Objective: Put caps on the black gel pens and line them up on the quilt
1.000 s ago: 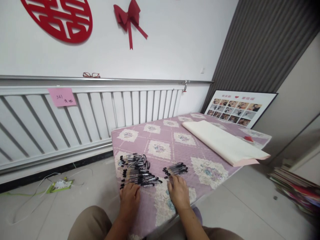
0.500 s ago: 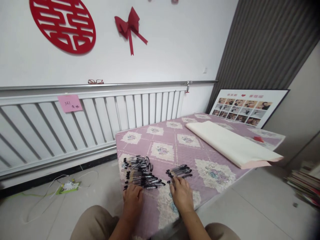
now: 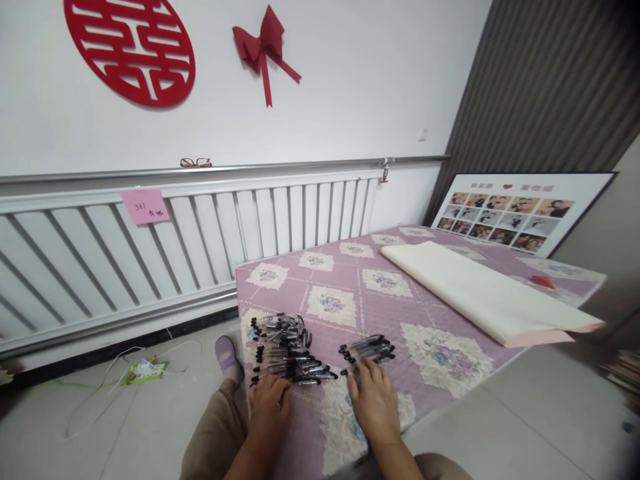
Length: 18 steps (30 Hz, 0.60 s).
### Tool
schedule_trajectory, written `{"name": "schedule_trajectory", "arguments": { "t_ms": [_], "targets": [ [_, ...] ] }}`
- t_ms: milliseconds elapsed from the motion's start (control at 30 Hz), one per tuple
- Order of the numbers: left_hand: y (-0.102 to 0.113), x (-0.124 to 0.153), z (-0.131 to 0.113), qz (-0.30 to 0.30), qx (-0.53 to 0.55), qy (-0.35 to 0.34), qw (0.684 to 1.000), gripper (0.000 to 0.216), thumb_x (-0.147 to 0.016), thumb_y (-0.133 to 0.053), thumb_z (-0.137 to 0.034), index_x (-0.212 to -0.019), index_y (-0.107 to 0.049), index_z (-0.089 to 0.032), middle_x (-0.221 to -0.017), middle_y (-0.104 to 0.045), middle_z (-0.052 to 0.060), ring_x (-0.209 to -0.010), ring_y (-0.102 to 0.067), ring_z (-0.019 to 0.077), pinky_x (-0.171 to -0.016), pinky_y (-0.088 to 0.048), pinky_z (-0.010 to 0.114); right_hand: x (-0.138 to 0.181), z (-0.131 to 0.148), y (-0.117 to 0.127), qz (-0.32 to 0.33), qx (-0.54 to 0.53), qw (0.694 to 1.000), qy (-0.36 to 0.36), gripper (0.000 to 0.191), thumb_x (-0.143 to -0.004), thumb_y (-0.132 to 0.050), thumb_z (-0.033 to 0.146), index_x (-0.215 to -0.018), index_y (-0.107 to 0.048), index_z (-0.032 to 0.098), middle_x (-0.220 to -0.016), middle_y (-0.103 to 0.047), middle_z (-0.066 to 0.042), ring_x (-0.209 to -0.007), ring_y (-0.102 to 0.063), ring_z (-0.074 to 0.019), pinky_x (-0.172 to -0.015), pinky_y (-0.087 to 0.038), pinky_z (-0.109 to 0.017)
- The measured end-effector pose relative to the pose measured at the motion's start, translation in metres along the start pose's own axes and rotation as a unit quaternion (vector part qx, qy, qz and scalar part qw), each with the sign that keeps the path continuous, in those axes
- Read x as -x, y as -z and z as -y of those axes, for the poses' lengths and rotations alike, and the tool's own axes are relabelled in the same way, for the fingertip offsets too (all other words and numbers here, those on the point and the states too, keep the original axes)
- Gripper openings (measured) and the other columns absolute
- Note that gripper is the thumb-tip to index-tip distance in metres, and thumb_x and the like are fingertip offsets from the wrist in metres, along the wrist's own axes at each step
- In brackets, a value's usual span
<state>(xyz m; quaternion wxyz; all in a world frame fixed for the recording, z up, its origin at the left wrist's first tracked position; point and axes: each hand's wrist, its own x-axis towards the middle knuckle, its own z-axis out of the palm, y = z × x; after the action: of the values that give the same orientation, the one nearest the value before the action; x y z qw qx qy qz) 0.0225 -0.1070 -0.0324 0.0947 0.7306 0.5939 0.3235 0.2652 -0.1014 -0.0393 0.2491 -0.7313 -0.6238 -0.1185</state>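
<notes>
My left hand point(image 3: 271, 404) rests at the near left edge of the bed-like surface, palm down with its fingers loosely bent. Its fingertips lie at the near side of a large pile of black-capped clear pens point(image 3: 285, 357), arranged roughly side by side. My right hand point(image 3: 376, 402) lies palm down further right, fingers spread, touching the near side of a smaller group of similar pens point(image 3: 369, 349). The end of one pen pokes out to the left of its fingertips. The undersides of both hands are hidden.
A purple floral cover point(image 3: 330, 267) drapes the surface. A folded cream sheet point(image 3: 480, 293) lies to the right, before a photo board point(image 3: 520, 210). A white radiator point(image 3: 200, 233) lines the wall. A power strip point(image 3: 145, 373) with cables is on the floor.
The view has shifted slightly, and a leg with a purple shoe now shows at left. Both hands stay beside the same pen groups; the right fingers look a little more spread.
</notes>
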Motion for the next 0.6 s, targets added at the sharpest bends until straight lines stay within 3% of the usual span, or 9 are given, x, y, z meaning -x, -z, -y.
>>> {"name": "schedule_trajectory", "arguments": {
  "t_ms": [100, 367, 600],
  "targets": [
    [-0.001, 0.000, 0.002, 0.009, 0.009, -0.001, 1.000, 0.021, -0.082, -0.046, -0.018, -0.086, -0.066, -0.025, -0.091, -0.065, 0.002, -0.094, -0.056, 0.0218, -0.085, -0.034, 0.039, 0.000, 0.003, 0.003, 0.023, 0.004, 1.000, -0.003, 0.031, -0.086, -0.047, 0.032, -0.112, -0.060, 0.021, -0.120, -0.058, -0.008, -0.115, -0.044, -0.0267, -0.087, -0.039, -0.037],
    [0.004, 0.002, -0.003, -0.002, 0.020, -0.008, 1.000, 0.022, -0.083, -0.045, -0.018, -0.086, -0.065, -0.023, -0.091, -0.064, 0.003, -0.093, -0.055, 0.0215, -0.087, -0.034, 0.039, 0.002, 0.009, 0.017, 0.053, 0.030, 0.998, -0.010, 0.026, -0.086, -0.052, 0.032, -0.107, -0.065, 0.025, -0.106, -0.060, -0.008, -0.097, -0.053, -0.0253, -0.078, -0.039, -0.036],
    [0.005, 0.003, -0.002, -0.010, 0.016, -0.018, 1.000, 0.021, -0.081, -0.047, -0.015, -0.086, -0.065, -0.024, -0.089, -0.063, 0.002, -0.090, -0.055, 0.0210, -0.084, -0.035, 0.037, 0.013, 0.003, 0.018, 0.059, 0.005, 0.998, -0.005, 0.024, -0.086, -0.053, 0.032, -0.106, -0.063, 0.023, -0.117, -0.060, -0.007, -0.101, -0.054, -0.0248, -0.078, -0.040, -0.036]
  ]
}}
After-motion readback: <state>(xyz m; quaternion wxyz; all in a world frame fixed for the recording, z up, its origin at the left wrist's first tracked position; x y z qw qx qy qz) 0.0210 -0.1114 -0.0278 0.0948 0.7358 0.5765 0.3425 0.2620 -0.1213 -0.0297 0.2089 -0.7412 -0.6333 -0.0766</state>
